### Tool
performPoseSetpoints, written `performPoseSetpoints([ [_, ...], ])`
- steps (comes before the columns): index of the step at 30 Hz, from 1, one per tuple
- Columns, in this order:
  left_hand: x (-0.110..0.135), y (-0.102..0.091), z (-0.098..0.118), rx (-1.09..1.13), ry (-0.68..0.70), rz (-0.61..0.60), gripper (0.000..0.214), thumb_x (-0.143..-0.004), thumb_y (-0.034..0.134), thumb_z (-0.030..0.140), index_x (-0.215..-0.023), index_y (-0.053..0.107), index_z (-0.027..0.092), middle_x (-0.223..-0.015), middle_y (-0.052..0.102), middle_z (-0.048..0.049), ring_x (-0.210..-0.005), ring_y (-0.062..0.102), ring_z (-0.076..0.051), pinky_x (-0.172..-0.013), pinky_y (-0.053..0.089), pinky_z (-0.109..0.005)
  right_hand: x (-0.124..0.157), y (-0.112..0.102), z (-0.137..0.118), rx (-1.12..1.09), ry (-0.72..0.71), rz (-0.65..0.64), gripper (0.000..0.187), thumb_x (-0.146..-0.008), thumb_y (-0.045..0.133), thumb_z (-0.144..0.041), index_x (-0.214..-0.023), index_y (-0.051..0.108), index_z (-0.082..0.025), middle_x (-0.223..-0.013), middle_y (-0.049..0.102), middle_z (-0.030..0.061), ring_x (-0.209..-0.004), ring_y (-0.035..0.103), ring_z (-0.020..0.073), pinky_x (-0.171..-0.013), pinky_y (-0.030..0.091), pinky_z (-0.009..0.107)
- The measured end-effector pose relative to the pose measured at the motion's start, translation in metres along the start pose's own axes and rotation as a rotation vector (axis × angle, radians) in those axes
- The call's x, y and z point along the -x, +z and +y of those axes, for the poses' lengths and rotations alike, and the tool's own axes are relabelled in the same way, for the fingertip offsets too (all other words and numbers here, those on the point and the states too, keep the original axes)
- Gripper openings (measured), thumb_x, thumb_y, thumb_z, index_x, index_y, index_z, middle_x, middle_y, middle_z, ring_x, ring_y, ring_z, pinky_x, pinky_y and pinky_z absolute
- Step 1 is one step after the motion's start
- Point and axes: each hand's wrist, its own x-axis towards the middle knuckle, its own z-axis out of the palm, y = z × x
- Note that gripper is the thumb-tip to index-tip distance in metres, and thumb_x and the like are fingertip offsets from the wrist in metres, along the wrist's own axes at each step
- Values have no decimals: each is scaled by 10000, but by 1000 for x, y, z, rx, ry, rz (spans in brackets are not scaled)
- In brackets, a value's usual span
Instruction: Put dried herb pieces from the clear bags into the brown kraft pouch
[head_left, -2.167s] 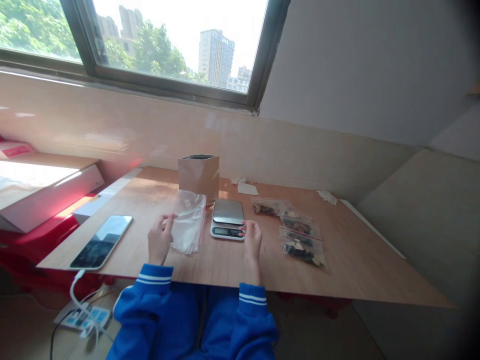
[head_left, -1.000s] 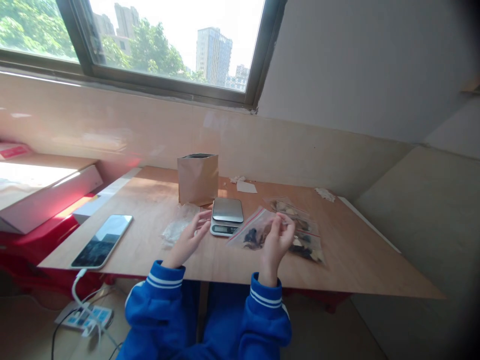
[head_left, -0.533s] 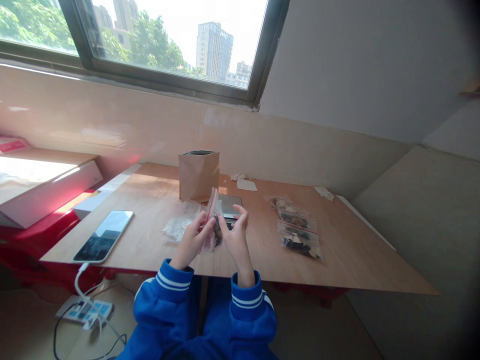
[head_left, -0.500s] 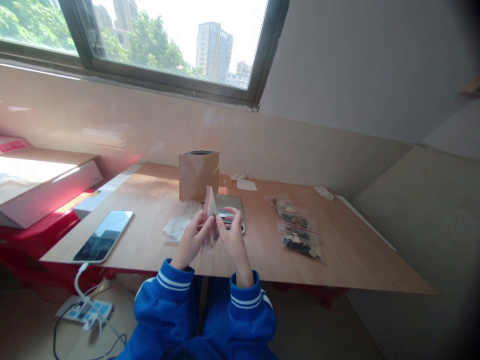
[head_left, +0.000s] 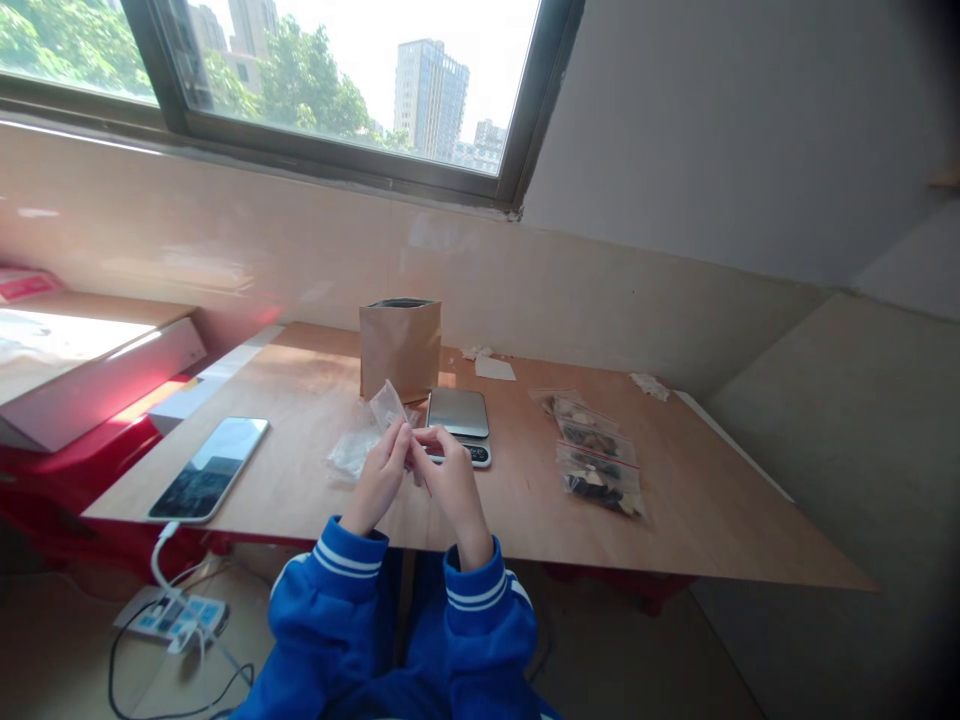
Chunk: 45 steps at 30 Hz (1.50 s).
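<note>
Bag pinched between two hands in front of the scale

Nearest the viewer, two blue sleeves [head_left: 341,600] lead to the left hand [head_left: 379,478] and the right hand [head_left: 452,485], raised above the near part of the table [head_left: 517,530]. Both grasp one clear bag [head_left: 385,402] by thumb and fingertips, the hands almost meeting. The bag lies at the fingertips, on the far side of the palms. Its long axis appears to slant from far left to near right: one end projects beyond the left fingertips, while the other is largely covered by the fingers. The left hand is thus the nearer to the projecting end. What the bag contains cannot be told.

To the left, a phone [head_left: 210,470] lies near the table's edge. Just beyond the left hand are loose bags [head_left: 351,455], crumpled together. The scale [head_left: 457,412] stands beyond the right hand, which hides part of its front. Well to the right lie overlapping filled bags [head_left: 598,480], their red seals visible. Farther back, a brown pouch [head_left: 400,350] stands upright, gaping at the top, with a white slip [head_left: 495,369] to its right. The window [head_left: 345,90] closes the view.
</note>
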Motion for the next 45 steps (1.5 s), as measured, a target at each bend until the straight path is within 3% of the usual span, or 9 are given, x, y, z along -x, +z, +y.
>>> performPoseSetpoints([
  [6,0,-3,-6,-131,25,-64,346,-904,425,491,-745,503,195,-588,501,32,-597,525,-136,-585,407,-237,3,-3,1,240,-30,-60,212,-912,486,-322,-824,637,-203,-789,704,37,-743,669,176,-687,494,262],
  [14,1,-3,-1,-239,85,-62,367,-913,411,467,-673,461,194,-542,480,42,-522,476,-110,-530,359,-220,2,-11,7,265,-50,-39,250,-901,470,-314,-777,662,-215,-719,704,10,-676,660,159,-656,474,231],
  [21,4,3,3,-325,150,-63,357,-921,396,425,-660,467,191,-531,451,46,-515,434,-103,-539,343,-222,-1,-11,18,195,13,202,230,-840,521,-340,-722,666,-207,-670,692,4,-586,626,151,-585,467,235],
  [25,2,-10,0,-403,161,62,366,-899,410,398,-596,396,194,-512,378,53,-511,395,-99,-534,310,-225,-4,-34,36,156,82,478,261,-832,508,-389,-733,639,-186,-721,699,37,-613,615,168,-590,464,255],
  [28,0,-19,0,-419,147,21,384,-876,440,417,-569,384,193,-517,370,48,-522,391,-105,-535,298,-234,-5,-52,42,95,105,519,301,-838,495,-436,-759,622,-174,-709,691,52,-603,610,176,-588,468,267],
  [34,-5,-15,-7,-121,83,-14,481,-916,335,524,-617,499,185,-629,516,-5,-661,526,-152,-688,423,-274,-5,-44,23,-127,63,444,362,-899,427,-509,-800,550,-184,-703,659,39,-561,601,149,-550,487,253],
  [39,-8,4,-34,180,-75,96,481,-875,400,595,-1003,616,186,-983,651,-77,-930,599,-210,-776,489,-323,-8,-20,21,-249,69,426,397,-918,385,-545,-893,539,-180,-764,679,58,-541,604,137,-537,507,258],
  [42,-4,18,-43,407,-178,30,589,-872,356,635,-1132,598,165,-944,683,-103,-827,634,-212,-697,515,-325,-9,-8,25,-241,112,366,396,-932,344,-533,-932,524,-181,-737,673,55,-563,615,154,-545,517,275],
  [45,0,24,-45,457,-229,36,621,-886,305,640,-1096,618,146,-765,682,-76,-583,595,-174,-498,477,-281,-5,-2,19,-15,7,449,284,-929,408,-424,-1034,524,-187,-941,658,96,-789,637,188,-699,533,326],
])
